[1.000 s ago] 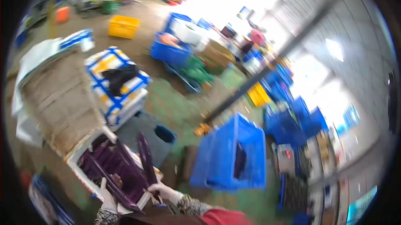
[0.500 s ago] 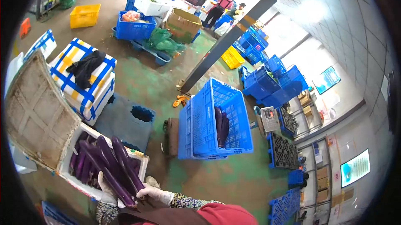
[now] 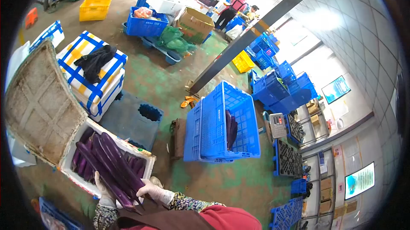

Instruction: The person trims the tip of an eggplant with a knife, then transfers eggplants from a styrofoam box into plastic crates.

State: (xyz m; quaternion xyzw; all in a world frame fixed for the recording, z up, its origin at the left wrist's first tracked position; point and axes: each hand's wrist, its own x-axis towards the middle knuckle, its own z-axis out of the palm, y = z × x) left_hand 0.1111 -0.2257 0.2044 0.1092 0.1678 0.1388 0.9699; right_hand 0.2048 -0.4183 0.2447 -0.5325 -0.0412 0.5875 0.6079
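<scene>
Over the white foam box [image 3: 150,167], long eggplants [image 3: 112,161] slant in a bunch, gripped by both hands. Left hand [image 3: 105,190]: partly curled, thumb up along the bunch's left side, near the lower ends. Right hand [image 3: 152,190]: closed round the lower ends on the right. More eggplants [image 3: 137,166] inside the box; lid [image 3: 42,102] swung open to the left. Blue crate [image 3: 215,119] on the right, well apart, a few dark eggplants [image 3: 231,129] in it.
</scene>
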